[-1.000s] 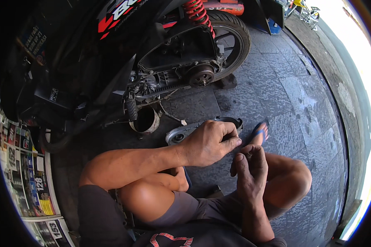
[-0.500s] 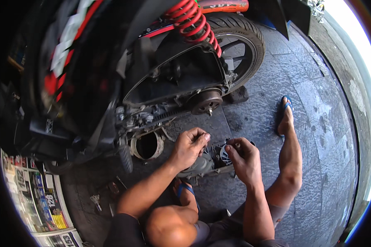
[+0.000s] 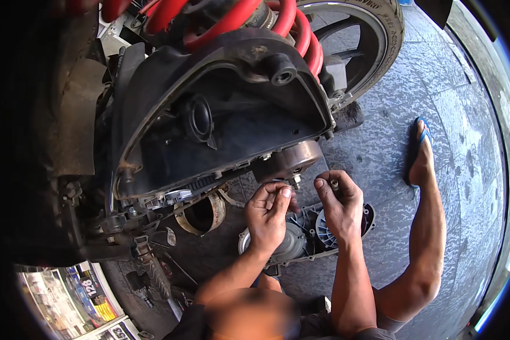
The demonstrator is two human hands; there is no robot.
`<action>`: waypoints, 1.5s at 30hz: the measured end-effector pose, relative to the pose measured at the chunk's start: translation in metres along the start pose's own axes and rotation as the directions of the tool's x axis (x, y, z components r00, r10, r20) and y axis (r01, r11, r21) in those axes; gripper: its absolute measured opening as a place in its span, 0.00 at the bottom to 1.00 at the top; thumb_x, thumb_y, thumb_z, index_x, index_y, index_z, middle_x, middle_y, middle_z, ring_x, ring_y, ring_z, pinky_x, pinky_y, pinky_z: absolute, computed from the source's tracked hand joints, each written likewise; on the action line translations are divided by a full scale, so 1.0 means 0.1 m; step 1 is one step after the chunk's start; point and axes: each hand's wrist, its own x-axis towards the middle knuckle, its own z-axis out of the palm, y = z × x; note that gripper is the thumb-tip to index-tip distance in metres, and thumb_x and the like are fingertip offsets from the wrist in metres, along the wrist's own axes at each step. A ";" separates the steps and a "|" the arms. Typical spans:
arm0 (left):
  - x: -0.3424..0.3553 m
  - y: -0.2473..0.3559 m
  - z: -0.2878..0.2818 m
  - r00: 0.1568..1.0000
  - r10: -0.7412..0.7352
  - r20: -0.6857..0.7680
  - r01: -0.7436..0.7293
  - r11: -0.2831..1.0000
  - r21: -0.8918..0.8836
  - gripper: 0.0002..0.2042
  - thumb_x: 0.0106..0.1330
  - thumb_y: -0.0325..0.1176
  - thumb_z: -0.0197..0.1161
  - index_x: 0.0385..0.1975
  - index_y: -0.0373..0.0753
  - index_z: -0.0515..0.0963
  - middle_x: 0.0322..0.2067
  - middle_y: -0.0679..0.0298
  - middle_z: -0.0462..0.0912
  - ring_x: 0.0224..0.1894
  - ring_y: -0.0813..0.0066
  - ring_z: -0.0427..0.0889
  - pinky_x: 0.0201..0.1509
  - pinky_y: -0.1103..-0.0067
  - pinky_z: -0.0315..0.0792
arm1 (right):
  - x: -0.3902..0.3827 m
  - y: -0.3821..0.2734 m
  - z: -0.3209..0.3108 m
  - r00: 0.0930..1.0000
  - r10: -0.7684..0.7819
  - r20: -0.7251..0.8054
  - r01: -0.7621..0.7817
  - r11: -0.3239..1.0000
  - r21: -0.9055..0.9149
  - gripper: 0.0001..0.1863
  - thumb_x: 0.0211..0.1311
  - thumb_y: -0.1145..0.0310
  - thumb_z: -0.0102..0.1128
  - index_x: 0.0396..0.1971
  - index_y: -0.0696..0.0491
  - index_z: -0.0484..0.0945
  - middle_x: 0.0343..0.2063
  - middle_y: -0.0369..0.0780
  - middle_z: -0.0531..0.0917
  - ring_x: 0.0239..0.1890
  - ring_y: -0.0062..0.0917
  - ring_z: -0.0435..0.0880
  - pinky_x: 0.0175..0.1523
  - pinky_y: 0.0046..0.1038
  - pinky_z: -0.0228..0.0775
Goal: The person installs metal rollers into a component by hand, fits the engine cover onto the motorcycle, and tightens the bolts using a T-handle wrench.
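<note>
My left hand (image 3: 268, 214) is closed with thumb against fingertips, just under the threaded shaft end (image 3: 296, 182) of the clutch drum (image 3: 292, 160). Anything in that pinch is too small to make out. Right of the shaft, my right hand (image 3: 344, 209) curls closed around a small metal piece (image 3: 334, 184) that looks like a nut. The drum sits at the rear end of the scooter's opened black transmission case (image 3: 249, 136). On the floor below my hands lies a grey engine cover (image 3: 292, 243) with ribs, partly hidden by them.
A red coil spring (image 3: 226, 25) and the rear wheel (image 3: 388, 34) stand beyond the case. A round, dirty pale ring-shaped part (image 3: 220, 214) hangs low on the left. Near the kickstand-like dark lever (image 3: 158, 275) lie tools. My right leg (image 3: 428, 226) stretches out in a blue flip-flop.
My view has come closer to the scooter, so the case looks larger. Both hands have moved up toward the drum; the left is now right under the shaft end.
</note>
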 end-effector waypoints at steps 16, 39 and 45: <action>0.00 -0.11 0.08 0.988 -0.152 -0.037 0.137 0.954 -0.268 0.04 0.68 0.30 0.59 0.37 0.37 0.76 0.30 0.66 0.80 0.30 0.79 0.78 0.32 0.79 0.76 | -0.04 0.16 0.17 0.991 0.039 -0.126 -0.022 0.991 0.129 0.04 0.64 0.74 0.62 0.33 0.60 0.79 0.20 0.27 0.73 0.23 0.08 0.65 0.27 0.14 0.58; 0.33 -0.27 -0.22 0.833 -0.372 0.410 0.532 0.743 -0.406 0.08 0.61 0.32 0.61 0.36 0.35 0.77 0.35 0.61 0.79 0.43 0.71 0.78 0.55 0.76 0.72 | -0.42 -0.06 0.39 0.947 -0.307 0.091 0.318 0.864 -0.390 0.11 0.51 0.80 0.64 0.37 0.58 0.82 0.26 0.46 0.80 0.25 0.38 0.82 0.30 0.30 0.73; 0.36 -0.39 -0.28 0.755 -0.329 0.567 0.638 0.568 -0.520 0.10 0.64 0.33 0.60 0.40 0.35 0.77 0.39 0.62 0.80 0.45 0.72 0.79 0.56 0.75 0.72 | -0.37 -0.24 0.39 0.950 -0.293 0.111 0.311 0.843 -0.439 0.10 0.51 0.79 0.64 0.36 0.57 0.82 0.29 0.47 0.82 0.29 0.41 0.84 0.34 0.32 0.76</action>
